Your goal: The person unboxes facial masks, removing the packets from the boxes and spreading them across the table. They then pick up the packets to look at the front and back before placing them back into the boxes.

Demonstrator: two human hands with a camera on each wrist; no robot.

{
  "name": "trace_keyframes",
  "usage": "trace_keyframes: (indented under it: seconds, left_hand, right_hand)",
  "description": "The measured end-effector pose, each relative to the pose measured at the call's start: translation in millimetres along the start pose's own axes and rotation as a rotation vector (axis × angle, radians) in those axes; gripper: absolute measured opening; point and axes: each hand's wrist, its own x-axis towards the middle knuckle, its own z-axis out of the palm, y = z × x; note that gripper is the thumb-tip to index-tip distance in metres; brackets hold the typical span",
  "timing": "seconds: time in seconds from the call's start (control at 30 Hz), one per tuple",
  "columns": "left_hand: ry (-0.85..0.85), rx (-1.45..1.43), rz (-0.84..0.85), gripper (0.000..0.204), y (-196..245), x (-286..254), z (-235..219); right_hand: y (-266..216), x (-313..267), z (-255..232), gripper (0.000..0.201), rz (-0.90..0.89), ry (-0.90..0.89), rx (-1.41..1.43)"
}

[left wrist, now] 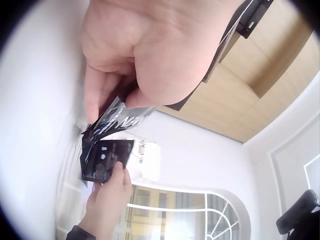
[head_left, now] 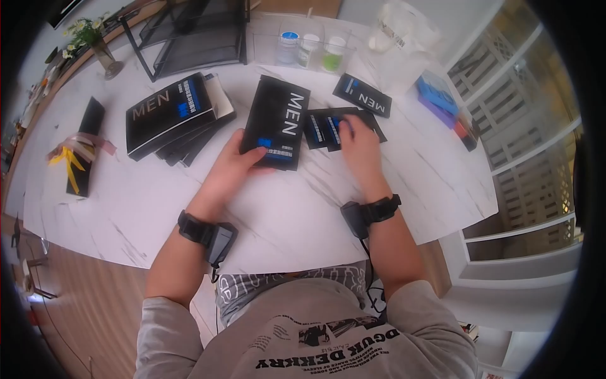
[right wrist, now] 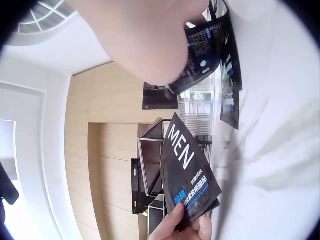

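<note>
My left hand (head_left: pixel 228 165) grips a few black sachets (head_left: pixel 273 117) marked MEN, thumb on the front face, fingers hidden behind. The stack is tilted up off the white table. To its right, my right hand (head_left: pixel 361 148) pinches another black sachet (left wrist: pixel 106 156), its back covered in small print; in the right wrist view this sachet bends in the grip. Beneath and beside that hand lie more black sachets (head_left: pixel 314 131) with blue lettering. Just beyond them is a small black MEN pack (head_left: pixel 365 95).
A black MEN box (head_left: pixel 167 117) rests on dark packets at the left. Farther left is a black box with a ribbon (head_left: pixel 82 148). Behind stand a mesh tray rack (head_left: pixel 196 41) and a clear holder with bottles (head_left: pixel 309 50). Blue and purple boxes (head_left: pixel 439 98) lie right.
</note>
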Motion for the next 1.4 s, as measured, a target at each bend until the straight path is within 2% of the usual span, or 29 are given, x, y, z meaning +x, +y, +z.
trace_keyframes:
  seconds: [0.03, 0.13, 0.17, 0.27, 0.37, 0.47, 0.6, 0.7, 0.77, 0.83, 0.87, 1.0, 1.03, 1.13, 1.17, 1.27, 1.4]
  left_hand:
    - [-0.004, 0.001, -0.013, 0.032, 0, 0, 0]
    - [-0.042, -0.012, -0.042, 0.034, -3, 3, -2]
    - [-0.070, -0.026, -0.049, 0.034, -5, 5, -3]
    - [-0.113, -0.131, -0.060, 0.035, -3, 1, 1]
    - [-0.138, -0.276, -0.054, 0.034, 2, -4, 5]
    - [-0.141, -0.350, -0.034, 0.035, 8, -6, 7]
    - [-0.158, -0.424, -0.040, 0.035, 10, -4, 2]
    - [-0.140, -0.246, 0.026, 0.034, 1, -4, 6]
    - [-0.105, -0.224, 0.027, 0.035, 2, -5, 10]
    - [-0.075, -0.193, 0.034, 0.036, 1, -4, 9]
    - [-0.063, -0.172, 0.040, 0.036, -1, -2, 9]
    - [-0.060, -0.067, 0.069, 0.031, -3, -3, 10]
    - [-0.078, -0.014, 0.065, 0.029, -3, -3, 9]
    - [-0.103, 0.094, 0.044, 0.024, -4, -4, 9]
    - [-0.085, 0.097, 0.032, 0.023, -2, -5, 10]
    - [-0.069, 0.082, 0.027, 0.023, -2, -5, 9]
    - [-0.069, -0.024, 0.065, 0.024, -2, -5, 9]
  right_hand:
    - [0, 1, -2, 0.028, 0.007, 0.089, 0.044]
    - [-7, 0, -8, 0.026, -0.068, 0.252, 0.429]
    - [-6, 1, -5, 0.028, -0.272, 0.222, 0.492]
    - [-13, -9, 4, 0.035, -0.701, 0.044, 0.093]
    - [-21, -19, 15, 0.040, -0.701, -0.166, 0.102]
    - [-23, -22, 16, 0.040, -0.706, -0.184, 0.084]
    - [-20, -23, 19, 0.044, -0.683, -0.205, 0.088]
    - [-21, -24, 19, 0.048, -0.654, -0.239, 0.145]
    - [-25, -27, 16, 0.052, -0.614, -0.288, 0.233]
    - [-32, -27, 14, 0.056, -0.521, -0.118, 0.347]
    - [-34, -27, 14, 0.058, -0.473, -0.033, 0.403]
    - [-31, -24, 22, 0.052, 0.053, -0.251, 1.212]
    - [-33, -23, 21, 0.042, 0.056, -0.306, 1.220]
    - [-31, -28, 11, 0.035, 0.183, -0.423, 0.977]
    - [-26, -27, 16, 0.028, 0.150, -0.360, 0.979]
    - [-22, -27, 21, 0.027, 0.148, -0.254, 0.954]
    - [-23, -28, 27, 0.026, 0.130, -0.162, 1.081]
